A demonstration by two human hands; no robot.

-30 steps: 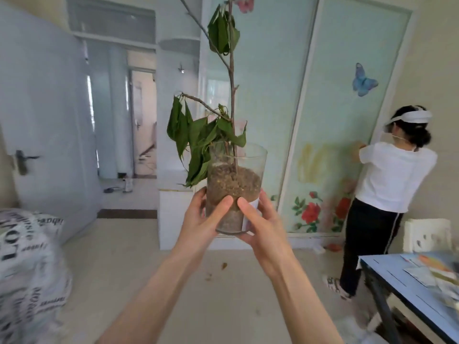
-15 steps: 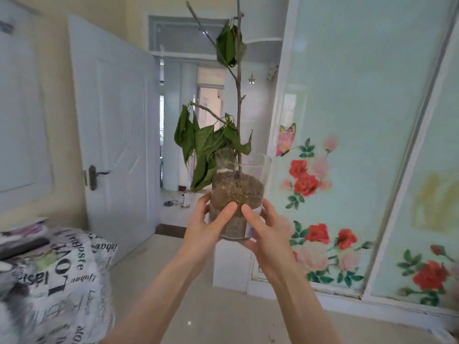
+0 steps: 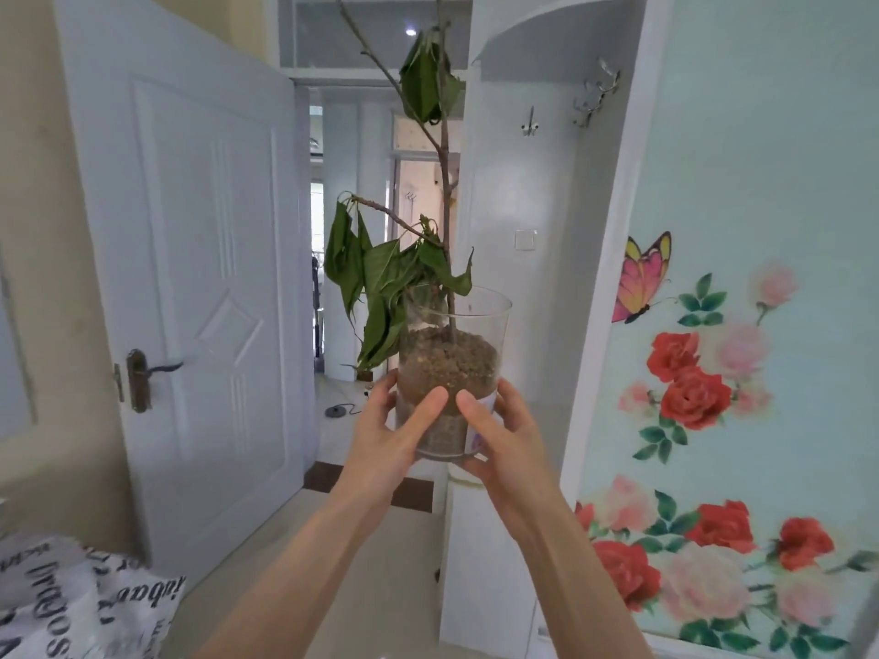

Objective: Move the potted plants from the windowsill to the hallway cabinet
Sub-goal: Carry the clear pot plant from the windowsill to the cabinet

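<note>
A potted plant (image 3: 449,359) is held at chest height in front of me: a clear glass pot filled with brown soil, a thin bare stem and several drooping green leaves. My left hand (image 3: 397,432) wraps the pot's left side, thumb across the front. My right hand (image 3: 499,432) grips the right side and underside, over a white label. The pot is upright. No windowsill or hallway cabinet top is identifiable in view.
A white door (image 3: 200,278) stands open on the left, with the doorway (image 3: 352,278) and a hallway beyond it straight ahead. A white alcove unit (image 3: 523,230) with wall hooks is on the right, beside a flower-painted sliding panel (image 3: 742,325). Printed bedding (image 3: 85,601) lies at lower left.
The view has swung left and moved closer to the doorway; the person in white and the blue table have left the frame. Both hands keep the same hold on the pot.
</note>
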